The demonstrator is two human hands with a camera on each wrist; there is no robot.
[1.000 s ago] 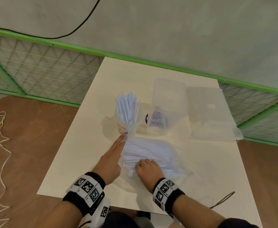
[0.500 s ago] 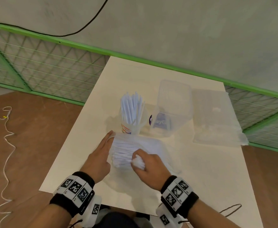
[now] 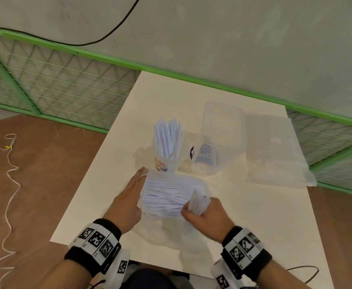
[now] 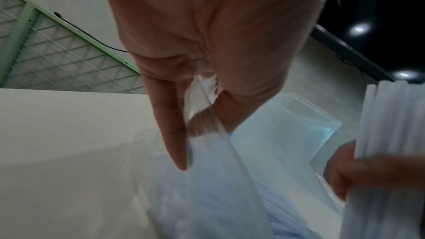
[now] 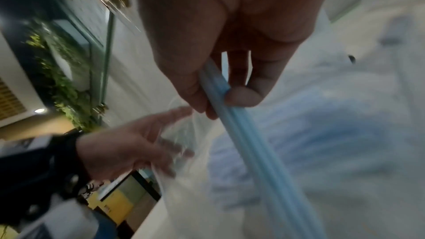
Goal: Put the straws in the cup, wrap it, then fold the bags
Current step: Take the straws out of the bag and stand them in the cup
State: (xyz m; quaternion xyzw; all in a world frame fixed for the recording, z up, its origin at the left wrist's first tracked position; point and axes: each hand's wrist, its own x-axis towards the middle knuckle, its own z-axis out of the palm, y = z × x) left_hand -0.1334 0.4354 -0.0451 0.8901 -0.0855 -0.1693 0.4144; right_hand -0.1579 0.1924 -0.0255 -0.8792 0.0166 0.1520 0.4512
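Observation:
A clear cup point(image 3: 164, 163) stands mid-table, packed with upright white straws point(image 3: 167, 138). Just in front of it lies a clear plastic bag point(image 3: 166, 197) full of white straws. My left hand point(image 3: 138, 180) is at the bag's left side and pinches the rim of its mouth point(image 4: 202, 114) between thumb and fingers. At the bag's right end my right hand point(image 3: 195, 212) grips a small bundle of straws point(image 3: 198, 202), tilted upward and lifted off the pile. The same bundle point(image 5: 243, 126) runs through my right fingers in the right wrist view.
A clear plastic tub point(image 3: 221, 138) with a blue-labelled item inside stands right of the cup. Flat clear bags point(image 3: 275, 151) lie at the table's right edge. The white table point(image 3: 254, 226) is bare at front right. A green mesh fence point(image 3: 66, 84) runs behind.
My right hand went from lying flat on the bagged straws to gripping a bundle and raising it. My left hand stayed at the bag's left edge.

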